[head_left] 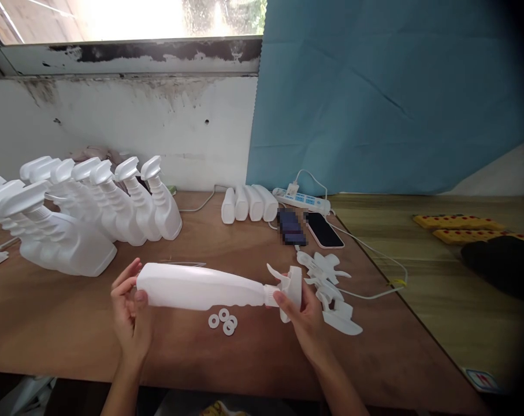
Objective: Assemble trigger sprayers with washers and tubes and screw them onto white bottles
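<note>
I hold a white plastic spray bottle (196, 287) lying sideways above the brown table (62, 323). My left hand (130, 315) grips its base, with the thumb on the bottom. My right hand (303, 315) is closed round the white trigger sprayer head (291, 289) at the bottle's neck. Several small white washers (224, 321) lie on the table just under the bottle. A pile of loose white trigger heads (331, 289) sits right of my right hand.
Several assembled spray bottles (84, 214) stand at the left. Headless white bottles (248, 203) lie at the back, beside a power strip (303, 200), a phone (324, 229) and cables. Yellow blocks (461, 227) and a black object (504, 260) rest on the right-hand table. A blue cloth hangs behind.
</note>
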Available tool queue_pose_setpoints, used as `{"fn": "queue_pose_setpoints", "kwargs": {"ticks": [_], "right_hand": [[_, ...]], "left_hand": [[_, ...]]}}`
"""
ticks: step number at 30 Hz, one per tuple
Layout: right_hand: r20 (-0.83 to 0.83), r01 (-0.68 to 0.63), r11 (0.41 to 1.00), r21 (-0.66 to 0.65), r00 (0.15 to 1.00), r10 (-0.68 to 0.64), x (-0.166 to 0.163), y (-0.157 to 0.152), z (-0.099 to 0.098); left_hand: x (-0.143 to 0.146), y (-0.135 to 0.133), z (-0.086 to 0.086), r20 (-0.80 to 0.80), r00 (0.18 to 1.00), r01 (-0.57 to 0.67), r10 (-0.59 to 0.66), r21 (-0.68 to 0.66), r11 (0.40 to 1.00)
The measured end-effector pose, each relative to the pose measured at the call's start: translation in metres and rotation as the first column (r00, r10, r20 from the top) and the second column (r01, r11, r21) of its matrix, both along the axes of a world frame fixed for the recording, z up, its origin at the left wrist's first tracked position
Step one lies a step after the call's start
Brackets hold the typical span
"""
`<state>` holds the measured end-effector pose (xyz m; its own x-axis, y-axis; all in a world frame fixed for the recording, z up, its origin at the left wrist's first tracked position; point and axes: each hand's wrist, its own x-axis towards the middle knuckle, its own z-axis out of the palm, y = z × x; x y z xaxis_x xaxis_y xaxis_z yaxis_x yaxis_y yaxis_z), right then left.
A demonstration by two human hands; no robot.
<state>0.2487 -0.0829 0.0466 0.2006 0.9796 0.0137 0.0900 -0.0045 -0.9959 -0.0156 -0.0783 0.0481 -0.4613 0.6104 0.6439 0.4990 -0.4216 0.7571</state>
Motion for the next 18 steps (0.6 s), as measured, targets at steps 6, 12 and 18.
{"fn": "queue_pose_setpoints", "kwargs": {"ticks": [6, 12, 18], "right_hand": [[-0.046, 0.043, 0.996, 0.084, 0.998, -0.039, -0.001, -0.005, 0.004], [-0.127, 0.019, 0.990, 0.138, 0.992, -0.002, 0.000, -0.009, 0.006], [-0.127, -0.072, 0.984, 0.166, 0.987, 0.094, 0.002, -0.005, 0.008]], "left_hand": [[-0.013, -0.003, -0.007, 0.082, 0.996, -0.013, 0.027, -0.171, 0.985], [-0.010, -0.009, 0.000, 0.449, 0.885, 0.164, -0.120, -0.061, 0.985], [-0.017, -0.006, -0.004, 0.466, 0.882, 0.146, -0.063, -0.144, 0.979]]}}
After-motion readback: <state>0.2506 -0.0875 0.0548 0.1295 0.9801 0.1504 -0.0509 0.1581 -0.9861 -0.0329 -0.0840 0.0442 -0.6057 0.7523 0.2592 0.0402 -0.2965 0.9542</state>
